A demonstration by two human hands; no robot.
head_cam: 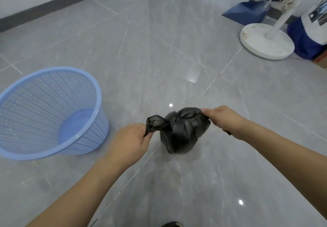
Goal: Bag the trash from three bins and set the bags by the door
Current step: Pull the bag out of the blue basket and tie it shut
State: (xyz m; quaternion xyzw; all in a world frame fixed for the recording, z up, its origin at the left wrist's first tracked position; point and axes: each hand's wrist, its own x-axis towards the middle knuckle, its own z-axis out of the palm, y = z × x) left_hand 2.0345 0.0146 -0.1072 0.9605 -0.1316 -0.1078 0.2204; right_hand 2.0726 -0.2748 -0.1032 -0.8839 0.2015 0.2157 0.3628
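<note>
A small, full black trash bag (180, 134) hangs between my hands above the grey tiled floor. My left hand (129, 141) grips one twisted ear of the bag's mouth and pulls it left. My right hand (224, 118) pinches the other ear and pulls it right. The two ears cross at the bag's top. A light blue mesh bin (53, 113) stands on the floor to the left of my hands, with no liner and nothing inside.
A white fan base (265, 40) with its pole stands at the far right. Behind it are a dark blue dustpan (246, 13) and a broom. A blue and white bag (311, 35) sits at the right edge. A dark skirting board runs along the far wall.
</note>
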